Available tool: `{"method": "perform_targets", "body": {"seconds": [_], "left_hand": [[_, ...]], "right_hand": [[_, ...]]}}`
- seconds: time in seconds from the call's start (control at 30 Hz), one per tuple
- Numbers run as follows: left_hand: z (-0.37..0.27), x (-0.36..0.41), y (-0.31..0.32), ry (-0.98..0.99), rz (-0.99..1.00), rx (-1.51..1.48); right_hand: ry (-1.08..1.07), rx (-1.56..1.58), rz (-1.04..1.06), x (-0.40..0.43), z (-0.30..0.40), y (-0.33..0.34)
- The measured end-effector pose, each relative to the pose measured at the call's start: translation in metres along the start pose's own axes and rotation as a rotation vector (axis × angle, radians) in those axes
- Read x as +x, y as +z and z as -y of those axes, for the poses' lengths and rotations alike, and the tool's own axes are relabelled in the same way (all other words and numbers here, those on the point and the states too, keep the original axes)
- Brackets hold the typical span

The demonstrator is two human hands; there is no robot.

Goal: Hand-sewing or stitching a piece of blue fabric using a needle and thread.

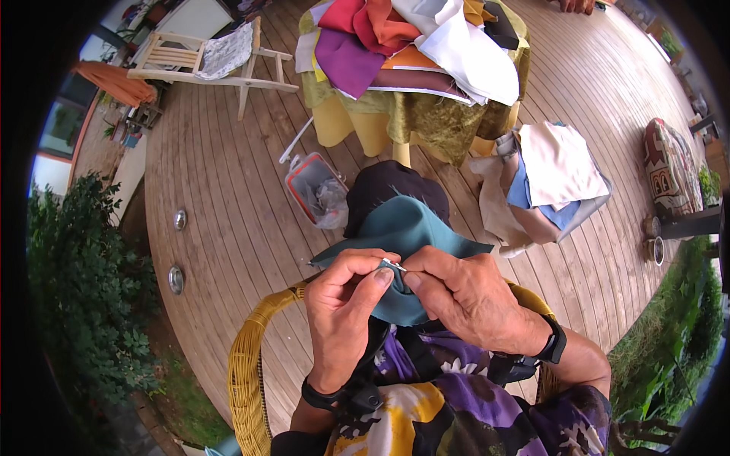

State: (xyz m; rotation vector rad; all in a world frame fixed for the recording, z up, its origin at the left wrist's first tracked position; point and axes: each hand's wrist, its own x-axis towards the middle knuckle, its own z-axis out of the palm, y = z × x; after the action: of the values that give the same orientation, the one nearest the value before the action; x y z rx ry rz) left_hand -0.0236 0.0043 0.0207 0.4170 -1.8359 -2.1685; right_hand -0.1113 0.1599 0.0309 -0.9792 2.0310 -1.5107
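A piece of teal cloth (pixel 405 228) with frayed edges is spread over my lap, one part gathered up between my hands. My left hand (pixel 342 305) pinches a fold of it between thumb and forefinger. Close against these fingertips is a small, slim whitish thing (pixel 392 264) with a shiny end, too small to name. Thumb and forefinger of my right hand (pixel 476 299) are closed at its shiny end, almost touching the left fingertips. Both hands are raised above my lap. The underside of the fold is hidden by my fingers.
Ahead, a round table with a velvet tablecloth (pixel 433 122) bears heaped fabrics (pixel 348 60). A bin (pixel 296 196) with a plastic bag stands front left; folded cloths (pixel 562 165) top a container at right. I sit in a wicker armchair (pixel 246 353). Another person's hand (pixel 573 5) shows far off.
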Motion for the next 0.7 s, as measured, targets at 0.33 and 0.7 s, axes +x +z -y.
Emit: {"method": "perform_targets", "body": {"seconds": [0.33,0.7], "left_hand": [[0.002,-0.001,0.002,0.04,-0.02,0.027],[0.004,-0.002,0.002,-0.044,-0.042,-0.13]], "right_hand": [[-0.021,-0.124,-0.02,0.002,0.001,0.001],[0.143,0.094,0.092,0.006,0.005,-0.009]]}}
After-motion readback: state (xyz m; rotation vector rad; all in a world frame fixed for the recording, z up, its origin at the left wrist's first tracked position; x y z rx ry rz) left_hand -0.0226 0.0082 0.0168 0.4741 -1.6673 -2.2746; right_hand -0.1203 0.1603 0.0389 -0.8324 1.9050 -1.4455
